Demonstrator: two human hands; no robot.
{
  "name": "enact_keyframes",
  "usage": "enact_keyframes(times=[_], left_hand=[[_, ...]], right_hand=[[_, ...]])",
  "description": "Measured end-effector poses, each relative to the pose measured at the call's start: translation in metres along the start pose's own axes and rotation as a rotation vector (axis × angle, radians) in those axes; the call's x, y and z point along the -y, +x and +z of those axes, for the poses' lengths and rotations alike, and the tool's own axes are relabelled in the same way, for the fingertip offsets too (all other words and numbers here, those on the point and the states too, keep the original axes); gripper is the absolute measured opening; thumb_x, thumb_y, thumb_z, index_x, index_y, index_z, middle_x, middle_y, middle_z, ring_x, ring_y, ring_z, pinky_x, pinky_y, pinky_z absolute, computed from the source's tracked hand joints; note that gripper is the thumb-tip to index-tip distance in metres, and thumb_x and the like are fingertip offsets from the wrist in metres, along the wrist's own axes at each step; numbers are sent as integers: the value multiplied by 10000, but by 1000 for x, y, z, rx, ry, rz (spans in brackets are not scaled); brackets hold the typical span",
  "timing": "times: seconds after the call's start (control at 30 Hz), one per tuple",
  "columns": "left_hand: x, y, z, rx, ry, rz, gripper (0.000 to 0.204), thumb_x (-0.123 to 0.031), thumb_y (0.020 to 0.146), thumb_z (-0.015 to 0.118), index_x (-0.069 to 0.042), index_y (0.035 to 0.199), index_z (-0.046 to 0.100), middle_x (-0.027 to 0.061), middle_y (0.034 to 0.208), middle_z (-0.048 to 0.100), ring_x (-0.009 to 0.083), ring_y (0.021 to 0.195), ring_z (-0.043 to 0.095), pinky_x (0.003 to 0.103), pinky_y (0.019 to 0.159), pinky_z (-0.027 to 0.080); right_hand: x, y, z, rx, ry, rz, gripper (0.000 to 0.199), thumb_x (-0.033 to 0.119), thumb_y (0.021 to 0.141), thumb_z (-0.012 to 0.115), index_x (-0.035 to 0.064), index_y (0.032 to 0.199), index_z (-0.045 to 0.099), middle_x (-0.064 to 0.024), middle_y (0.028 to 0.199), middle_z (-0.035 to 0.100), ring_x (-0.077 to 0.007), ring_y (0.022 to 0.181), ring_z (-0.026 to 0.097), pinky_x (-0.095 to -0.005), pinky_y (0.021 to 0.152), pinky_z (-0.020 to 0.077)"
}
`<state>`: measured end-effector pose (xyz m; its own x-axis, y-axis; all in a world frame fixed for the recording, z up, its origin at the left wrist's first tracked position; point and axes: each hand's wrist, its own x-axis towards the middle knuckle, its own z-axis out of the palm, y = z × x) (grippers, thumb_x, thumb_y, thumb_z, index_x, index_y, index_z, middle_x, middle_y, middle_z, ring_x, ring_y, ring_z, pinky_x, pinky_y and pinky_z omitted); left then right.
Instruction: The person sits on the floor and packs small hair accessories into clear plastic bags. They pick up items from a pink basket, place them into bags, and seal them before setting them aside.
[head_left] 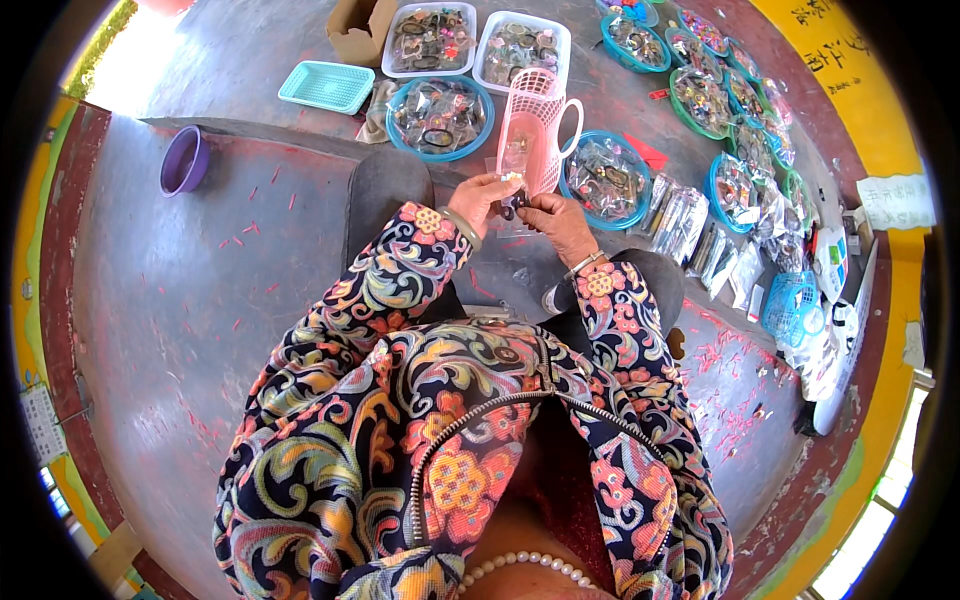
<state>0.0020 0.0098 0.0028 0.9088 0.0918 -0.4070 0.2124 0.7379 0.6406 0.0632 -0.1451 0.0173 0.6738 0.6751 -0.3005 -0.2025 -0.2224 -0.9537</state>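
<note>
Small dark item [512, 210] pinched between both hands above the knees, left hand [482, 200] fingers closed on it and a clear packet [513, 160], right hand [555, 215] fingertips clamped on it, pink basket [532, 125] just beyond, blue bowl [440, 118] farther left, white trays [430, 38] farthest.

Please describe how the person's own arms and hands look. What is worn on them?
Both arms wear long dark sleeves with a bright swirling flower pattern in red, yellow, green and pink. The left hand has a pale green bangle at the wrist; the right hand has a thin silver bracelet. No gloves.
</note>
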Motion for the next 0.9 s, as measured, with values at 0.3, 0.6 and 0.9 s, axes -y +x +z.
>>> enact_keyframes(times=[0.3,0.6,0.9], left_hand=[[1,-3,5,-66,16,81,178,-65,712,659,7,868,615,62,758,619,109,593,551,212,520,413],[-1,0,3,20,20,68,184,-110,783,603,7,924,591,53,810,607,109,655,534,241,557,415],[5,3,0,39,237,90,207,-117,780,610,13,939,585,56,825,604,103,662,527,231,595,419]], right_hand=[[9,-2,4,27,-106,33,157,149,743,633,-4,773,619,6,639,558,-66,567,480,-204,539,384],[-5,4,-2,-51,-78,8,171,183,779,603,13,794,620,-4,648,573,-73,591,494,-208,554,382],[-3,7,-3,-118,111,-62,177,174,780,615,32,883,595,21,741,583,-57,648,498,-187,584,380]])
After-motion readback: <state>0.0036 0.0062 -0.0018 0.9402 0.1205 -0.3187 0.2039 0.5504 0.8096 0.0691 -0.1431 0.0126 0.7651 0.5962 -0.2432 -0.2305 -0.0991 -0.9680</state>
